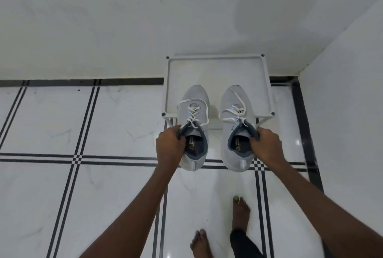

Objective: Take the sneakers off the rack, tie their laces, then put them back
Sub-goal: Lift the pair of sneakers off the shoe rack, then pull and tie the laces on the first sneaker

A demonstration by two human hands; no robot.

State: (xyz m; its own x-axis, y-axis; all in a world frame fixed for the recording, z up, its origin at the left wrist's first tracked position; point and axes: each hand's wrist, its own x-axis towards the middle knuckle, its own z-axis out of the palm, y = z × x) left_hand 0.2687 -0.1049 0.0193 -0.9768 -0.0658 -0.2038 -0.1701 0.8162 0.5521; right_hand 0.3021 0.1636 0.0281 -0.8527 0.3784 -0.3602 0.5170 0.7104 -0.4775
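Our bare feet (240,214) stand on the white floor tiles (103,123) with their black double lines, a dark trouser leg (244,243) over the right ankle. Both forearms reach forward from the bottom of the view.

Our left hand (170,148) is closed on the outer collar of the left sneaker (193,117), fingers hooked inside the opening. Our right hand (266,146) grips the outer collar of the right sneaker (234,117) the same way. The hands are apart, one shoe in each.

The sneakers are light grey knit with darker blue-grey collars and small heel tabs. They sit side by side and parallel, long axes running away from us, toes toward the wall (145,19) and heels toward us. Their toes overlap the front edge of the white shoe rack (267,83) top shelf, while the heels hang out over the floor; we cannot tell whether the soles rest on the shelf.

White laces (193,112) lie loose and untied on both shoes, ends trailing across the uppers.

Each dark insole carries a printed logo and lettering, too small for us to read.
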